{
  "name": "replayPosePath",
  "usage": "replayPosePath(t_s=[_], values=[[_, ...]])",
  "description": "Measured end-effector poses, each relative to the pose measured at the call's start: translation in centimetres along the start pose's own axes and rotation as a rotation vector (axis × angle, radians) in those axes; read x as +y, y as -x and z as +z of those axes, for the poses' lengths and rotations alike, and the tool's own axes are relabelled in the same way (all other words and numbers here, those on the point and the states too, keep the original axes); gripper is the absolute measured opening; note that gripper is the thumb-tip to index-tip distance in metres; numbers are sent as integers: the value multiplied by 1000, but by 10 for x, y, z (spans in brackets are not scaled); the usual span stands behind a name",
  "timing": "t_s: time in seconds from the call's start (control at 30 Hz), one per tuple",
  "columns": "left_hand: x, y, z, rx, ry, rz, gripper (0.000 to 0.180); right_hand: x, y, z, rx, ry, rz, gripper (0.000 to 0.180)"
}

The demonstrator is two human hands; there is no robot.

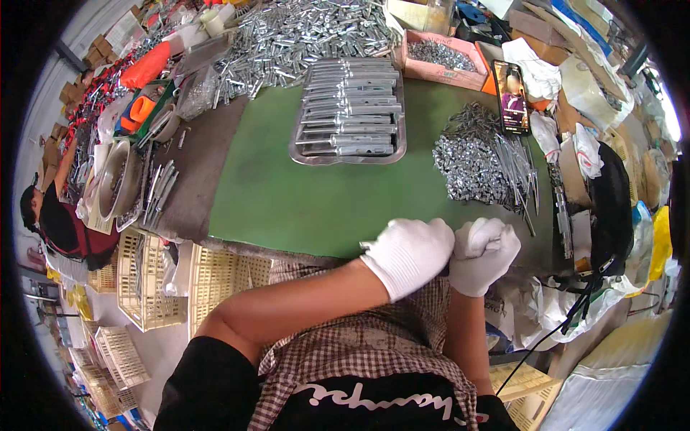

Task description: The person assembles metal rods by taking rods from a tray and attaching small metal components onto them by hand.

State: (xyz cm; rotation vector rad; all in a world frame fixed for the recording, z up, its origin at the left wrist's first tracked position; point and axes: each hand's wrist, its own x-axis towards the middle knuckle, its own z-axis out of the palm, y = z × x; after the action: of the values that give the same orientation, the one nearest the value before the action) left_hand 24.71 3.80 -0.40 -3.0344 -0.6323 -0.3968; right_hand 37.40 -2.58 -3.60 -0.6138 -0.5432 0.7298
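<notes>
I read this as the assembly step itself: both gloved hands are brought together at the near edge of the green mat (316,194), just over my lap, knuckle against knuckle. My left hand (411,253) is curled into a fist, and my right hand (486,255) is clenched too, its fingers folded tight; whatever small part sits between them is hidden inside the gloves, so I cannot tell what either hand grips, or whether it grips anything at all. The nearest stock is the heap of small metal pieces (471,167) toward the mat's right edge, with a sheaf of thin rods (519,172) lying along its right side. A steel tray (350,111) at the far edge, near the middle, carries finished-looking flat metal bars in neat rows, and behind it a big pile of silvery parts (302,36) fills the far side of the bench. A pink box (440,57) of more small pieces stands at the far right, and a phone (512,97) leans just beside it. My judgement is that the next move calls for the hands to part, one reaching right to the heap, without scattering the loose pieces
</notes>
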Motion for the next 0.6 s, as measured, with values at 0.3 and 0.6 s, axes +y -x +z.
replayPosePath(t_s=[0.3,0.6], values=[[-66,222,-54,50,157,-767,24,-7,2,-16,74,115,247,14],[-97,152,-53,334,53,-534,21,-4,2,14,43,393,237,34]])
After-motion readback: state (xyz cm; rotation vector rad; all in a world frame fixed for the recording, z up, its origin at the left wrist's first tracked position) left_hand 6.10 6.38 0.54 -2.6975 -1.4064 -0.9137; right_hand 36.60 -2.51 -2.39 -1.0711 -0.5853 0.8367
